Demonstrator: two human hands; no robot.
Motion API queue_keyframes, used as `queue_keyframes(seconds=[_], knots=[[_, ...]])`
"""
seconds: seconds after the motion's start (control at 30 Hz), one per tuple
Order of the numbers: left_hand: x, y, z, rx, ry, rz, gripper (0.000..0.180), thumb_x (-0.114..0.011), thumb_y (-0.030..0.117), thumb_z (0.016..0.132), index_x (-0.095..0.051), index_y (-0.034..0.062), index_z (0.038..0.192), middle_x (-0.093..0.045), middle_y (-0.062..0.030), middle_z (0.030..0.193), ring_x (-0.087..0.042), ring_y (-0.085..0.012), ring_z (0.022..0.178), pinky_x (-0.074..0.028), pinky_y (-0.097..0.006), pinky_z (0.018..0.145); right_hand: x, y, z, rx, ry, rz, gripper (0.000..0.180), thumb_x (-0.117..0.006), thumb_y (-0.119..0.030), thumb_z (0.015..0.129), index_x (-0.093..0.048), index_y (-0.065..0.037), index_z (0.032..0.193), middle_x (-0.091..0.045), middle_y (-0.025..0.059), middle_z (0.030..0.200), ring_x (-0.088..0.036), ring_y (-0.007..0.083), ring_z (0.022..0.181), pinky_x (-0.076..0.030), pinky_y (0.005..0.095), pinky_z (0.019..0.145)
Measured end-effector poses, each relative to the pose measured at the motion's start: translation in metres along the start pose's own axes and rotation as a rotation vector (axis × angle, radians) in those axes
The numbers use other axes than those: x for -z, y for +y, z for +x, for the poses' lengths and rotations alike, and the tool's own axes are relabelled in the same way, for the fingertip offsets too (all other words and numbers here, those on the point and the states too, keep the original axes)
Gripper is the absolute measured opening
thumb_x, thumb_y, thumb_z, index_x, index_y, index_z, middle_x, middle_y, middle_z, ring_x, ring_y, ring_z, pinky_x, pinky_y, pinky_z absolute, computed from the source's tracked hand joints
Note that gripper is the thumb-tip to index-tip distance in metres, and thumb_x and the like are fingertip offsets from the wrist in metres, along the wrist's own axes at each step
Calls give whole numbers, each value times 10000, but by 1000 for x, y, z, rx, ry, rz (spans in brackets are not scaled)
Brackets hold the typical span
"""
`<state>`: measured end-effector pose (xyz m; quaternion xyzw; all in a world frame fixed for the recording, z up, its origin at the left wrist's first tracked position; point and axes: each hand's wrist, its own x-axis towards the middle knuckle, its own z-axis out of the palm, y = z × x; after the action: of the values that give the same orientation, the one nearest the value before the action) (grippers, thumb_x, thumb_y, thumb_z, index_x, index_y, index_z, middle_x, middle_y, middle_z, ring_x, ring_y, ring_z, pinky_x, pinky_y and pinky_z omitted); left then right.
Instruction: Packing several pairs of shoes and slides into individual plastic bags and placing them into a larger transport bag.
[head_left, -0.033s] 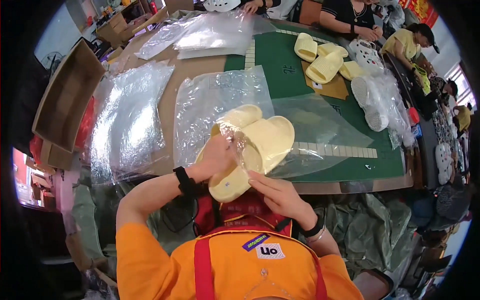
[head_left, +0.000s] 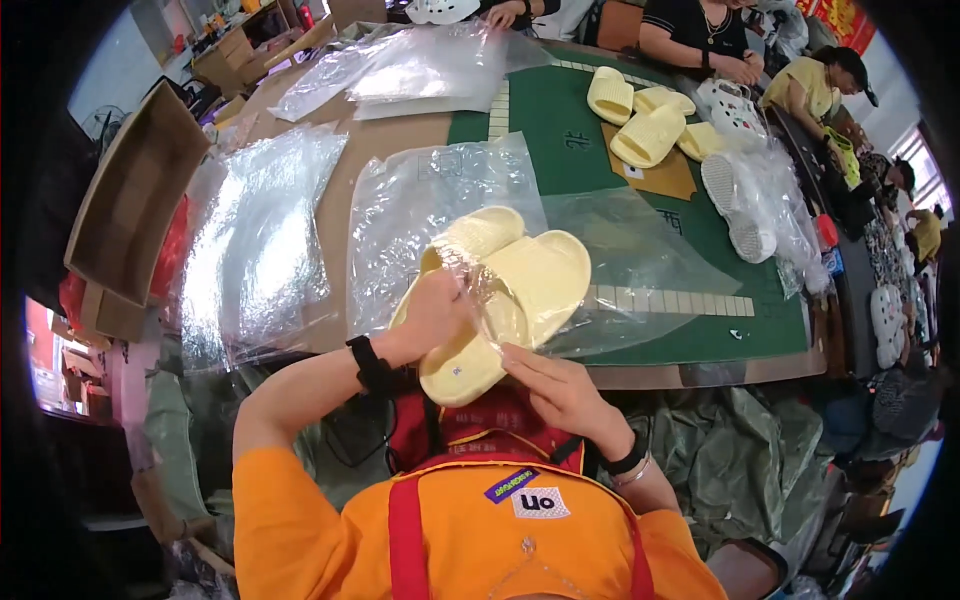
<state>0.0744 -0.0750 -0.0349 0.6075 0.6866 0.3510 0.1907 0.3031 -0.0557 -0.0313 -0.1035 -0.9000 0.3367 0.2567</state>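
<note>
A pair of pale yellow slide sandals (head_left: 530, 275) is held stacked together just above the near table edge. My left hand (head_left: 435, 315), a black band on its wrist, grips the sandals from the left along with crinkled clear film. My right hand (head_left: 560, 385) is under the heel end and pinches the edge of a clear plastic bag (head_left: 640, 260). The bag lies around the sandals' toe ends and spreads out over the green mat (head_left: 580, 140).
A pile of clear bags (head_left: 260, 240) lies left of my hands, with an open cardboard box (head_left: 130, 200) beyond it. Further yellow sandals (head_left: 645, 125) and bagged white clogs (head_left: 745, 190) sit far right. Other people stand along the far and right edges.
</note>
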Motion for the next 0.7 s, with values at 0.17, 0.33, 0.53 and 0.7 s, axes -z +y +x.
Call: queue_keyframes(seconds=[0.17,0.33,0.53,0.7], knots=[[-6,8,-3,-224,64,116,190,-575,173,781,-514,-4,816,-539,-177,721,-542,-359,648,-417,-413,548,17,-1,-1,-205,274,212,469,-450,72,742,-484,-2,1204,-479,179,1254,-515,291,1116,-419,322,904],[-21,7,1,-199,-165,310,172,-585,172,771,-499,31,820,-545,-157,775,-554,-326,652,-418,-414,550,27,8,14,-93,93,194,527,-458,83,700,-490,-40,1212,-498,149,1247,-524,282,1107,-425,306,881],[-46,-43,28,-393,99,431,267,-487,293,845,-506,27,870,-579,-142,733,-564,-333,631,-429,-432,582,23,19,1,-124,-128,395,510,-440,104,661,-549,-37,1139,-530,133,1213,-522,289,1107,-419,300,890],[-21,-25,33,-228,-206,257,222,-516,220,826,-578,41,942,-582,-166,910,-561,-318,841,-449,-401,674,2,49,-33,-250,171,64,478,-453,93,695,-533,-37,1148,-539,152,1181,-522,304,1089,-427,341,906]])
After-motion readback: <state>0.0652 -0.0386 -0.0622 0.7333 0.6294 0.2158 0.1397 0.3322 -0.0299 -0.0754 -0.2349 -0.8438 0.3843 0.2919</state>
